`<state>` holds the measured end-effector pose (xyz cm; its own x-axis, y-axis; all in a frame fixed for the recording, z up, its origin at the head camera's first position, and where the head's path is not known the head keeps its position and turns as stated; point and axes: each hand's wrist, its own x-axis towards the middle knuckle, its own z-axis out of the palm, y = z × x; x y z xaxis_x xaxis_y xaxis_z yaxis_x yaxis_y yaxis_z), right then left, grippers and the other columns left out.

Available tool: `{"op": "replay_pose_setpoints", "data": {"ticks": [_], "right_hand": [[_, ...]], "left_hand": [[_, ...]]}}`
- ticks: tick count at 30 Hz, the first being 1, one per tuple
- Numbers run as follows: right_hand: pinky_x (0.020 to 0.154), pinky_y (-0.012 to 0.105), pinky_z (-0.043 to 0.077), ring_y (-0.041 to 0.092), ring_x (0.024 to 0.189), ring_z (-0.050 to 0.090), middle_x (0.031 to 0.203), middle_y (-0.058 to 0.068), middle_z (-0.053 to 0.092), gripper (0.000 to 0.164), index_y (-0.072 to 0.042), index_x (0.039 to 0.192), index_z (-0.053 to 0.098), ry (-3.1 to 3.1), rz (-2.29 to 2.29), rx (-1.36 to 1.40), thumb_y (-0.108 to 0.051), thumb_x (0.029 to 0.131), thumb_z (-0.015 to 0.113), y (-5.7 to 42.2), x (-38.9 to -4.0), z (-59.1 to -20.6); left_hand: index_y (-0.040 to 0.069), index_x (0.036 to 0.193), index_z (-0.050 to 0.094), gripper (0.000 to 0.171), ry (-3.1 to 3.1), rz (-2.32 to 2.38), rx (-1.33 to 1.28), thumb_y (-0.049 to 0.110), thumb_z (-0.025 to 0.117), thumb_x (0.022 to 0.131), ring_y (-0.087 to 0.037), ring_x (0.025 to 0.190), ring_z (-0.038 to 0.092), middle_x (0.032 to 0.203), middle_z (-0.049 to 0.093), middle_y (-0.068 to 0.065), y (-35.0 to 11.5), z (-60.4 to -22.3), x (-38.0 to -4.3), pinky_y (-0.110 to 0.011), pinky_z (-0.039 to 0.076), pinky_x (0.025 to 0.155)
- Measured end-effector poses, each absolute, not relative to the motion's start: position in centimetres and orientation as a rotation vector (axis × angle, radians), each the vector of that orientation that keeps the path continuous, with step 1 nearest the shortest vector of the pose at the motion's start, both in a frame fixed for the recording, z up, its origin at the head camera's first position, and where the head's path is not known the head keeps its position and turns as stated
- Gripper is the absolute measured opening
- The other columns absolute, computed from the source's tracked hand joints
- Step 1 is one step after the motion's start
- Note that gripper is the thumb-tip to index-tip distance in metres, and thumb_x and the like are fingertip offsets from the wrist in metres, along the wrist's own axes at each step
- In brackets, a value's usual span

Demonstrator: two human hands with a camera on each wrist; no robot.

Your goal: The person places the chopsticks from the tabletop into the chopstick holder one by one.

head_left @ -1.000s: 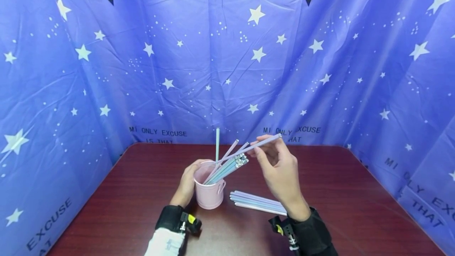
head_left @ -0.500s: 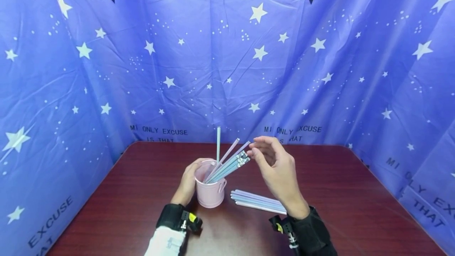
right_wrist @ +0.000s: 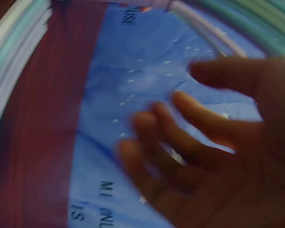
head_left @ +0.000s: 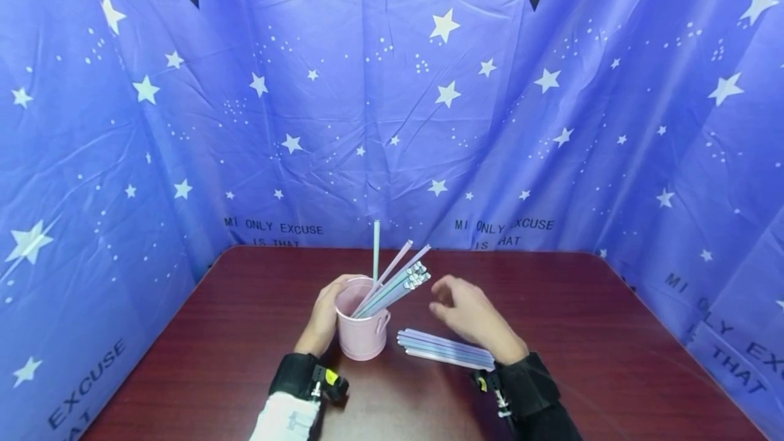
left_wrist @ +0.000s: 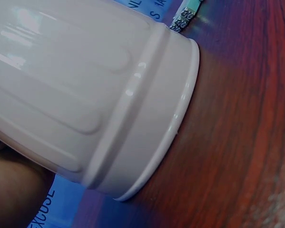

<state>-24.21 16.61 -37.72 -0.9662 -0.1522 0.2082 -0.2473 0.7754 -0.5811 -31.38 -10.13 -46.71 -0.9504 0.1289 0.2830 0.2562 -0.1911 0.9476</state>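
Note:
A small pink bucket stands upright on the table, with a side handle facing right. My left hand grips it round its left side; the left wrist view shows the bucket wall close up. Several slim pastel pencil-like sticks lean right in the bucket, and a pale green one stands nearly upright. To the right of their tips, my right hand hovers with loosely bent fingers and nothing in them; it is blurred in the right wrist view.
More pastel sticks lie in a row on the dark red wooden table, below and partly behind the right hand. A blue curtain with stars encloses the table's back and sides.
My right hand has let go of a purple stick at the bucket, then moved down, closer to the row on the table. The left hand keeps its hold on the bucket.

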Motion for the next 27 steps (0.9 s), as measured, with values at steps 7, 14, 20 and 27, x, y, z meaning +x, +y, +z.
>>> {"op": "replay_pose_setpoints", "data": {"ticks": [7,14,20,27], "right_hand": [[0.094,0.052,0.058,0.028,0.101,0.069,0.107,0.011,0.076,0.034,-0.007,0.111,0.073,-3.131,0.825,0.267,-0.014,0.083,0.089,17.0,-25.1,-40.9],[0.078,0.051,0.057,0.022,0.091,0.063,0.098,0.002,0.07,0.036,-0.014,0.101,0.074,-3.156,0.551,0.386,-0.018,0.072,0.094,18.3,-27.7,-45.9],[0.088,0.055,0.059,0.024,0.101,0.063,0.103,0.002,0.07,0.037,-0.016,0.099,0.076,-3.176,0.558,0.354,-0.012,0.069,0.097,18.1,-27.8,-45.9],[0.077,0.046,0.057,0.02,0.088,0.061,0.092,0.003,0.066,0.031,-0.014,0.095,0.072,-3.03,0.481,0.45,-0.005,0.07,0.088,18.2,-27.3,-45.5]], "left_hand": [[-0.015,0.13,0.067,0.047,-1.927,-2.332,-0.471,0.009,0.034,0.108,-0.009,0.112,0.071,0.134,0.068,-0.034,-10.2,-46.8,-31.3,-0.022,0.053,0.105],[-0.017,0.13,0.066,0.046,-1.922,-2.327,-0.508,0.007,0.033,0.108,-0.01,0.113,0.071,0.132,0.069,-0.033,-10.2,-46.8,-31.3,-0.022,0.052,0.105],[-0.017,0.131,0.065,0.046,-1.932,-2.307,-0.521,0.009,0.034,0.109,-0.01,0.113,0.071,0.129,0.072,-0.029,-10.2,-46.8,-31.3,-0.023,0.053,0.105],[-0.015,0.132,0.066,0.046,-1.941,-2.318,-0.491,0.01,0.034,0.109,-0.011,0.113,0.071,0.132,0.07,-0.031,-10.3,-46.6,-31.3,-0.024,0.053,0.105]]}}
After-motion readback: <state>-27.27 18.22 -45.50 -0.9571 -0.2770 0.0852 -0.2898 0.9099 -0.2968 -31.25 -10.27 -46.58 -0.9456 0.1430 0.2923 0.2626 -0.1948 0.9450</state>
